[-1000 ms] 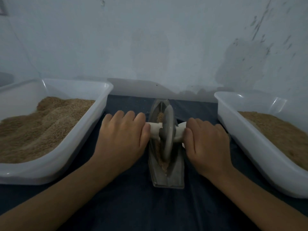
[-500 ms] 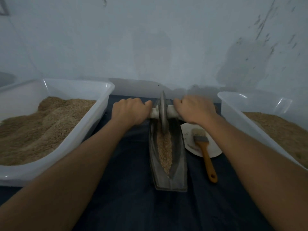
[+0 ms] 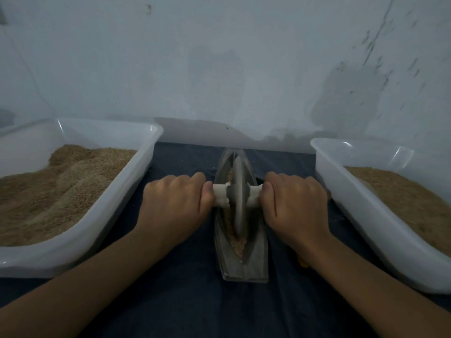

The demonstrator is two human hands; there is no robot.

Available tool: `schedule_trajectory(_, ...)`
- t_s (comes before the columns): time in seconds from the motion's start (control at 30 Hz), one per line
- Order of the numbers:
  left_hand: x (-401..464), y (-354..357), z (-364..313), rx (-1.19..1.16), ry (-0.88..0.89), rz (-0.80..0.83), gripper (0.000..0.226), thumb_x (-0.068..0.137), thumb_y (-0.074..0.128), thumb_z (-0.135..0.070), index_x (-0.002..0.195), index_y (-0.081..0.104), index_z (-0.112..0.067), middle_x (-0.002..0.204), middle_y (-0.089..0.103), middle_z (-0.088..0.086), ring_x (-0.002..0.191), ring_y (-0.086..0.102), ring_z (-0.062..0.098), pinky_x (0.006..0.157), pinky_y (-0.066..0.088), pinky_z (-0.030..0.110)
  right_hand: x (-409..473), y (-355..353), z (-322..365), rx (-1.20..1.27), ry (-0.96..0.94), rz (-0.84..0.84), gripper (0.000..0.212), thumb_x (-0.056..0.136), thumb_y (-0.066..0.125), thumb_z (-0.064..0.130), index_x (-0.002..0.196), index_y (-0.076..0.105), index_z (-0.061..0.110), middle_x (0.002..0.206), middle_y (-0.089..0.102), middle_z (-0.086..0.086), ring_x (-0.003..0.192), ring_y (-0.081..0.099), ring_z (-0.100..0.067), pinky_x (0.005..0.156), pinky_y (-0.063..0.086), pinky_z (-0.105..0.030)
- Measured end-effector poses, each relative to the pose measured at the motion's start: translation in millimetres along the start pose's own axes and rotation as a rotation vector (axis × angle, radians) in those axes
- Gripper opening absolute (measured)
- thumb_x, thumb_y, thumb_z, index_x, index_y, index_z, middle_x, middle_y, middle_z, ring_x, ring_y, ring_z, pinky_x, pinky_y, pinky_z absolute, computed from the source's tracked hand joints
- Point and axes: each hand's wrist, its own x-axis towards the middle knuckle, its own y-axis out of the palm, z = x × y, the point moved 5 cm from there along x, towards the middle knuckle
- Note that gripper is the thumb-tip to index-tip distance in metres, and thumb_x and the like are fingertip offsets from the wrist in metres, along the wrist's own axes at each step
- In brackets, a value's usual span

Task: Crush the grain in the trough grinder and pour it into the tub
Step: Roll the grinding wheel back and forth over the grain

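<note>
White plastic tubs (image 3: 102, 215) at nine and three (image 3: 366, 206), heaped with grain. Metal trough grinder (image 3: 256, 254) at centre on dark tabletop (image 3: 185, 301). Left hand (image 3: 175, 206), right hand (image 3: 295, 206): fingers curled around roller handle (image 3: 220, 195).

The left tub (image 3: 136, 167) and the right tub (image 3: 361, 191) both run out past the picture's side edges, so their outer walls go unseen. The left hand (image 3: 174, 206) and right hand (image 3: 296, 206) cover the ends of the white handle (image 3: 220, 195), and their fingertips curl out of sight beneath it. The wheel (image 3: 238, 196) hides part of the grain (image 3: 238, 245) in the trough (image 3: 253, 262). A small orange thing (image 3: 303, 263) peeks from under the right wrist, too hidden to identify.
</note>
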Motion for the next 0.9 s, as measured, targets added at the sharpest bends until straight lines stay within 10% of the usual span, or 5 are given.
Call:
schedule_trajectory(0.4,98.8,73.8,24.4,0.048,-0.140,0.352,0.048,0.101,0.019,-0.045,0.082,0.051,-0.014,0.081,0.052,0.005,0.075,0.052,0.029,0.068,0.035,0.037,82.0,74.6,-47.7,0.019,0.182,0.548,0.043,0.101,0.020,0.039,0.077,0.048,0.015,0.077,0.049,-0.005,0.069,0.047,-0.022,0.058,0.029,-0.033)
schedule_trajectory(0.73,15.4,21.7,-1.9,0.123,0.080,0.076,0.030,0.095,0.012,-0.024,0.081,0.038,-0.019,0.067,0.036,-0.004,0.057,0.036,0.019,0.053,0.023,0.029,14.9,13.4,-7.7,-0.071,0.063,0.020,0.047,0.099,0.025,0.031,0.055,0.039,0.021,0.047,0.032,0.009,0.040,0.025,-0.014,0.050,0.008,-0.028)
schedule_trajectory(0.9,0.6,8.7,3.0,-0.069,-0.026,-0.010,0.041,0.098,0.023,-0.038,0.069,0.047,-0.022,0.057,0.046,-0.005,0.047,0.042,0.019,0.050,0.019,0.029,2.6,-5.1,5.4,-0.097,-0.004,-0.050,0.042,0.102,0.030,0.029,0.065,0.044,0.018,0.053,0.038,0.004,0.043,0.033,-0.020,0.049,0.027,-0.033)
